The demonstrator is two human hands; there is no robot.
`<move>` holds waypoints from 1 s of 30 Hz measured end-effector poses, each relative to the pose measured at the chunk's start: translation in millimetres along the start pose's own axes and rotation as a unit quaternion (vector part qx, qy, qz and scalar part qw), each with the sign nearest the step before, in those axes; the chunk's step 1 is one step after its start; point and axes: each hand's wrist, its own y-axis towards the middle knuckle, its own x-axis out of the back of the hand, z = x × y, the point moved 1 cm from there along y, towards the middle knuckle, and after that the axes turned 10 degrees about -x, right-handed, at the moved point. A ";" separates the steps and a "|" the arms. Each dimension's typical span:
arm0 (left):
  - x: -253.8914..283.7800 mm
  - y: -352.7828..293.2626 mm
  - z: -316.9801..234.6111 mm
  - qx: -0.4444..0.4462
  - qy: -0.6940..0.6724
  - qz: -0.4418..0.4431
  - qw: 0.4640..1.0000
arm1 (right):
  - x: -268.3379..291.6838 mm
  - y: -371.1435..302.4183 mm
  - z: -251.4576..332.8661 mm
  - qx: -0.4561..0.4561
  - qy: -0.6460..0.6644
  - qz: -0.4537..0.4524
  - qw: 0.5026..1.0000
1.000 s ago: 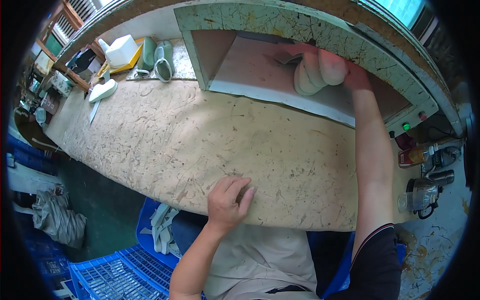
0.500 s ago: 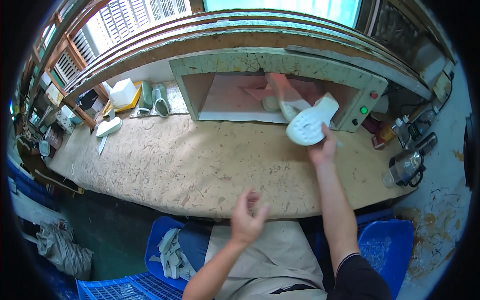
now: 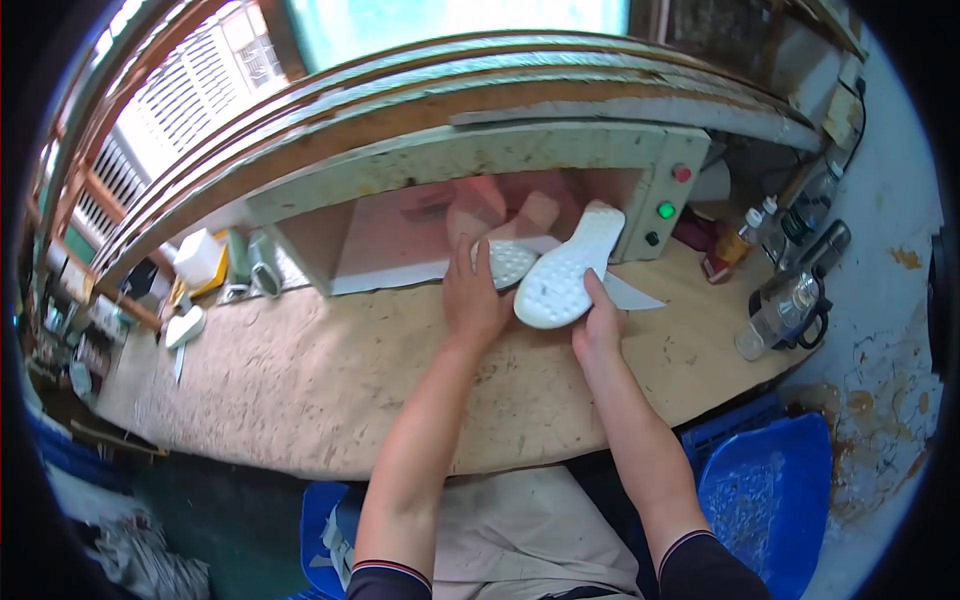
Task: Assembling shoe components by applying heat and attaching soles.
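Observation:
My right hand [image 3: 602, 322] grips a white shoe sole [image 3: 570, 275] by its right edge, thumb on the dimpled face. The sole is tilted, its narrower end pointing up and away toward the heater box. My left hand [image 3: 472, 295] is at the left edge of a second white shoe sole [image 3: 512, 262], its fingers along that edge; the thumb is mostly hidden. This second sole sits at the mouth of the box, its far end lit pink. Behind my left fingers, another pink-lit piece [image 3: 478, 200] lies inside; its kind is unclear.
The pale green heater box [image 3: 640, 150] has buttons on its right side. White paper [image 3: 632, 292] sticks out beside the right hand. Bottles [image 3: 735, 245] and a glass jug [image 3: 785, 315] stand at the right. Green shoes [image 3: 262, 265] sit far left; a blue bin [image 3: 765, 500] is below right.
My left hand has risen from near my lap to the second sole at the box. My right hand has brought its sole slightly left and nearer. The view has shifted.

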 end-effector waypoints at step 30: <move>-48.4 101.2 23.3 0.384 -0.639 0.217 0.630 | -42.6 89.6 -16.5 -0.257 -0.092 -0.030 0.961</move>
